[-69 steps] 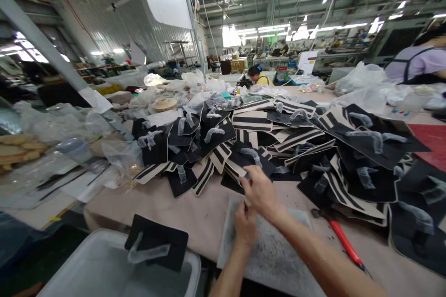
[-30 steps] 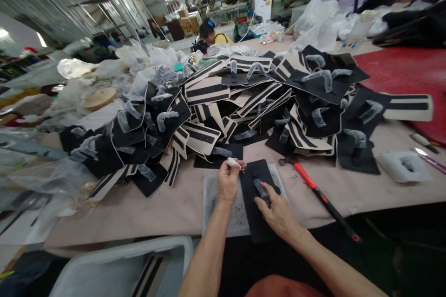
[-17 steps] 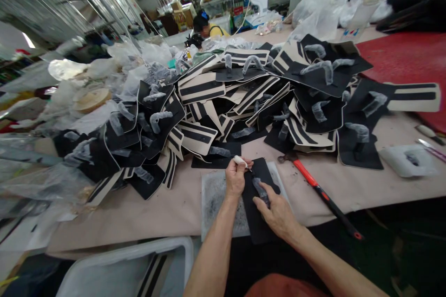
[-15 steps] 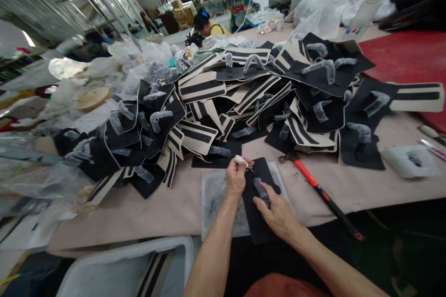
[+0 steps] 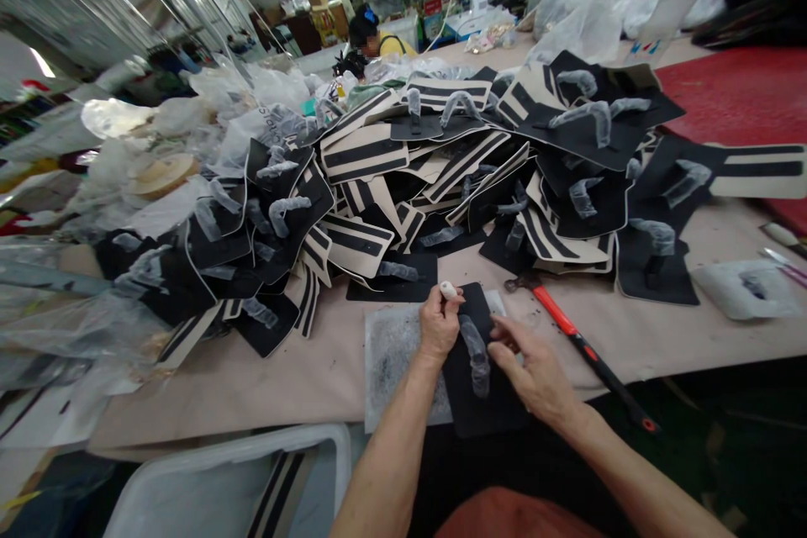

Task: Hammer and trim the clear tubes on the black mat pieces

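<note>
My left hand (image 5: pixel 440 324) is closed around a white-handled awl (image 5: pixel 447 290), its handle tip poking up above the fist; its point is hidden now. Beneath lies a black panel (image 5: pixel 463 412) with a plastic-wrapped handle strap (image 5: pixel 474 353) running along its middle. My right hand (image 5: pixel 533 370) hovers by the panel's right edge, fingers bent and apart, holding nothing I can see. Under the panel is a pale, speckled board (image 5: pixel 394 370). To the right rests a hammer (image 5: pixel 567 324) with a red and black grip.
A heap of black and beige striped panels (image 5: pixel 366 153) with wrapped straps fills the table behind. Plastic bags (image 5: pixel 252 134) lie left. A grey bin (image 5: pixel 239 450) stands at front left. A small white packet (image 5: pixel 747 286) lies right. A person (image 5: pixel 394 44) in yellow sits beyond.
My right hand has let go of the wrapped strap and moved right, uncovering it. My left hand has shifted slightly right with the awl, which is now more upright.
</note>
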`<state>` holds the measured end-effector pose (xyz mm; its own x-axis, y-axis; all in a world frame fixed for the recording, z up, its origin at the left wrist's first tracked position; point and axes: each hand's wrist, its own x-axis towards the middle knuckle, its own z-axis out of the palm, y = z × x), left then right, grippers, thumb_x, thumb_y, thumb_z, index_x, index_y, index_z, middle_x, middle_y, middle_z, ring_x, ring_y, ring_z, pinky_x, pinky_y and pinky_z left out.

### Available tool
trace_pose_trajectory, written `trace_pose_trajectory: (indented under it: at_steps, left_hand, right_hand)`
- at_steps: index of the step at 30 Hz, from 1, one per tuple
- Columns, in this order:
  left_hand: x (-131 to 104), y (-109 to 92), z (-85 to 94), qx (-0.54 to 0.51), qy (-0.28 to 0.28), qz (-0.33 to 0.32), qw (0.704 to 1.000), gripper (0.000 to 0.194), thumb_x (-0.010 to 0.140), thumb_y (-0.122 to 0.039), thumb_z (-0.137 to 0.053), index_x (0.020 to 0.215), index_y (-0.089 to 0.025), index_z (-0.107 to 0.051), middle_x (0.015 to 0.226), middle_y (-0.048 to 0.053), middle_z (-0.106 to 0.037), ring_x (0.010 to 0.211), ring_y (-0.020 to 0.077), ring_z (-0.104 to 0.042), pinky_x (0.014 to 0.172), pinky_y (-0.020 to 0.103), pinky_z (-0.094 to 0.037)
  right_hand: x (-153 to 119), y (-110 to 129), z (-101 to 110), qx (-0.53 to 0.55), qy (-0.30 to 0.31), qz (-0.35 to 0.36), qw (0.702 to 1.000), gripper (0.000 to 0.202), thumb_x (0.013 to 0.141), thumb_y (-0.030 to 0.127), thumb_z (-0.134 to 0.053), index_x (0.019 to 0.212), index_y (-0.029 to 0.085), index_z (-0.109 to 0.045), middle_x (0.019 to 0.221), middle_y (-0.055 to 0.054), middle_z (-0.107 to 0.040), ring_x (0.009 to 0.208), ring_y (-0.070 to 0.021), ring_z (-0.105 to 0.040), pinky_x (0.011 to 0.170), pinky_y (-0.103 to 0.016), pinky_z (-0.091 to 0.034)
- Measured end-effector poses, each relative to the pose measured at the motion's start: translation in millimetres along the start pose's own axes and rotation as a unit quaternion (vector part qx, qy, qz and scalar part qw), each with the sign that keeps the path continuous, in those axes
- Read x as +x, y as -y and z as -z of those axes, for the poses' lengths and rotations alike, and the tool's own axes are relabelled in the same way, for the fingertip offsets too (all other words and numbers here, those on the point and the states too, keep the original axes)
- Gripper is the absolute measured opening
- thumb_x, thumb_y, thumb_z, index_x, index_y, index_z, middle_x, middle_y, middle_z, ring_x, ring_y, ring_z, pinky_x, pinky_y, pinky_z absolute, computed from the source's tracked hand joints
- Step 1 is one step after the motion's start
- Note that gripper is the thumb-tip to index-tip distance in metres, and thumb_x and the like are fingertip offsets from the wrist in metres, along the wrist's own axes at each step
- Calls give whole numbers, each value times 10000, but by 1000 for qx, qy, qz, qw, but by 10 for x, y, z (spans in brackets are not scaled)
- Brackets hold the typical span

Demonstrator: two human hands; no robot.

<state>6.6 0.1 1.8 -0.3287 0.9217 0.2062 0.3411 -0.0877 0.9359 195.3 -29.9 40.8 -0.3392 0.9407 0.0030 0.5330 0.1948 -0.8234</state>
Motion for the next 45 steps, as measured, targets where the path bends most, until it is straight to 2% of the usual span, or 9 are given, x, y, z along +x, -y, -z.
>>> trace_pose_trajectory:
  at_steps: [3, 7, 15, 20, 24, 27, 33, 38, 45]
  left_hand:
    - [13, 3, 2, -4, 11, -6, 1000, 82, 910, -275, -597, 924, -217, -653, 943, 56, -758, 881, 199, -716, 815, 296, -541]
    - [28, 17, 22, -3, 37, -19, 999, 90, 900, -262, -601, 938, -214, -667, 939, 57, -757, 868, 203, -709, 805, 301, -538]
    - [1, -1, 60, 9, 74, -49, 996, 99, 906, -236, -568, 934, -210, -659, 917, 50, -741, 835, 193, -689, 775, 287, -517]
    - [-2, 8, 47, 22, 74, -50, 996, 94, 913, -243, -563, 895, -209, -648, 877, 44, -741, 805, 191, -692, 744, 275, -511]
    - [-2, 29, 43, 17, 73, -44, 996, 76, 900, -230, -573, 900, -216, -648, 887, 38, -749, 814, 195, -701, 753, 278, -516]
    - [-2, 48, 41, 15, 75, -39, 996, 70, 891, -233, -584, 901, -219, -652, 858, 35, -744, 772, 196, -695, 735, 282, -515]
    - [1, 62, 39, 20, 71, -43, 996, 72, 888, -239, -584, 891, -219, -653, 880, 40, -739, 812, 198, -687, 745, 276, -501]
    - [2, 69, 41, 34, 81, -46, 995, 82, 887, -229, -577, 885, -209, -656, 820, 34, -713, 743, 189, -660, 709, 276, -494]
    - [2, 18, 50, 23, 79, -35, 996, 87, 886, -255, -587, 897, -217, -664, 849, 38, -728, 781, 197, -672, 733, 281, -498]
  right_hand:
    - [65, -391, 360, -193, -110, -14, 975, 441, 912, 423, -541, 1252, 143, -564, 1176, -189, -610, 1069, -311, -571, 915, -451, -461]
    - [81, -844, 671, -308, -33, -118, 944, 183, 861, 287, -557, 968, 146, -603, 930, -151, -621, 813, -257, -577, 726, -379, -455]
    - [-5, -266, 707, 235, 136, -355, 895, 166, 847, 397, -412, 785, 243, -420, 599, 75, -377, 395, -95, -300, 388, -230, -264]
    - [139, 346, 793, 10, -7, -92, 996, 373, 946, 562, -327, 794, 244, -448, 549, 42, -431, 456, -135, -406, 462, -262, -265]
    - [300, 520, 834, -231, -2, 68, 971, 315, 978, 461, -334, 819, 229, -476, 579, -16, -524, 461, -157, -432, 504, -309, -188]
    - [385, 611, 886, -317, 74, 96, 940, 274, 975, 418, -383, 822, 225, -500, 591, -29, -550, 444, -154, -431, 504, -321, -157]
    - [407, 754, 905, -221, -112, 122, 961, 375, 1014, 445, -229, 814, 225, -458, 584, -11, -504, 474, -150, -461, 514, -285, -273]
    - [390, 619, 854, -316, 54, 100, 942, 282, 967, 416, -379, 774, 233, -472, 532, -1, -485, 415, -145, -408, 489, -308, -156]
    - [394, 597, 839, -275, 3, 90, 957, 312, 986, 424, -316, 801, 232, -478, 577, -22, -528, 449, -157, -442, 501, -300, -205]
